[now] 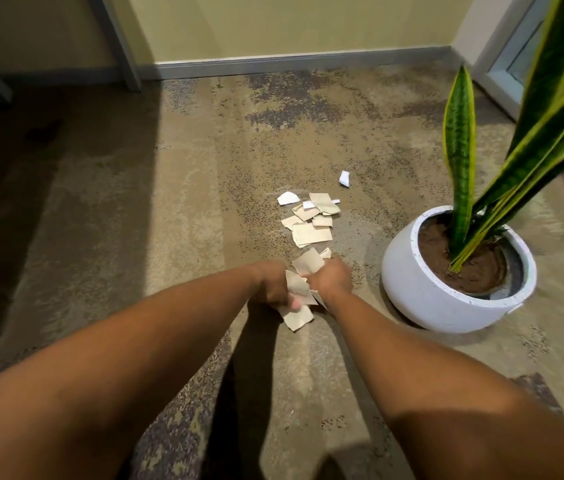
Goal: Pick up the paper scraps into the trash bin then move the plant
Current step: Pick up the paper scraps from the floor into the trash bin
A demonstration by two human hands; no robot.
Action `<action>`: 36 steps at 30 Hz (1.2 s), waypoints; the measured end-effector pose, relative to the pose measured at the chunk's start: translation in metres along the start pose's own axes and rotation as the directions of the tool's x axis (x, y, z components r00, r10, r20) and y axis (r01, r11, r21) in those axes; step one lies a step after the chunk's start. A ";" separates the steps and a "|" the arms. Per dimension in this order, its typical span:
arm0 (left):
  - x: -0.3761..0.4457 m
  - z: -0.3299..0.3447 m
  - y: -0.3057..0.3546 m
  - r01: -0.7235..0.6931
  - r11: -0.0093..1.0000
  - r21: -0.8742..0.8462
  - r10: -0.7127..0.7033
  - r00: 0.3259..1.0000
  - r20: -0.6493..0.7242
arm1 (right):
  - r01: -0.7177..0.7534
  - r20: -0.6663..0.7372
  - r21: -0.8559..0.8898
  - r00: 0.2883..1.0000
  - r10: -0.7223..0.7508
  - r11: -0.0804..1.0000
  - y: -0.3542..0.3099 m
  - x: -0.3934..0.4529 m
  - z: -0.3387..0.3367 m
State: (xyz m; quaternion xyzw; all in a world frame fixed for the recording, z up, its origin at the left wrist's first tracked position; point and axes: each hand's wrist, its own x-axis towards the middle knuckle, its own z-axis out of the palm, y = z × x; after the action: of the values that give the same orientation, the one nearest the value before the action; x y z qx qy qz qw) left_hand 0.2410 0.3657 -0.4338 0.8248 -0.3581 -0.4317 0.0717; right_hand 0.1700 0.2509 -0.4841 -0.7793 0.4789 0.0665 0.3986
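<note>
Both my arms reach down to the carpet. My left hand (272,285) is closed around a bunch of beige paper scraps (297,315) that stick out below it. My right hand (331,277) presses against the left one and grips more scraps (308,262) at its top. Beyond the hands a loose pile of beige and white scraps (310,218) lies on the carpet, with one small white scrap (344,178) apart, farther back. To the right stands the plant (460,147), long green leaves with yellow edges, in a round white pot (422,289) filled with brown soil. No trash bin is in view.
Patterned beige and grey carpet (204,168) covers the floor. A yellow wall with a grey skirting board (291,62) closes the back. A pale furniture leg (118,43) stands at the back left beside a dark shaded area. A glass door frame (502,74) runs along the right.
</note>
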 end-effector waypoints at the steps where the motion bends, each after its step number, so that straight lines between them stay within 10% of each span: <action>1: 0.000 -0.003 0.005 0.025 0.999 0.038 -0.026 0.999 0.022 | -0.024 0.009 0.008 1.000 0.024 1.000 0.005 -0.001 -0.003; 12: 0.011 -0.016 0.054 0.058 0.955 0.291 -0.112 0.978 0.174 | -0.311 0.234 0.271 0.939 0.251 0.911 0.059 -0.016 -0.030; 21: -0.010 -0.005 0.095 0.007 0.885 0.465 -0.029 0.999 0.041 | -0.468 0.396 0.404 0.864 0.310 0.786 0.075 -0.057 -0.086; 36: -0.047 0.034 0.227 -0.167 0.821 0.546 0.152 0.986 0.073 | -0.187 0.123 0.018 0.975 0.183 0.982 0.149 -0.112 -0.200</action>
State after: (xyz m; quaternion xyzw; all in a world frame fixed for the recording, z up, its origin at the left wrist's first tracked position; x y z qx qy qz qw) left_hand 0.0773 0.2359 -0.3268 0.7721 -0.5354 -0.3137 -0.1374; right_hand -0.0644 0.1582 -0.3786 -0.7199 0.5253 0.1433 0.4304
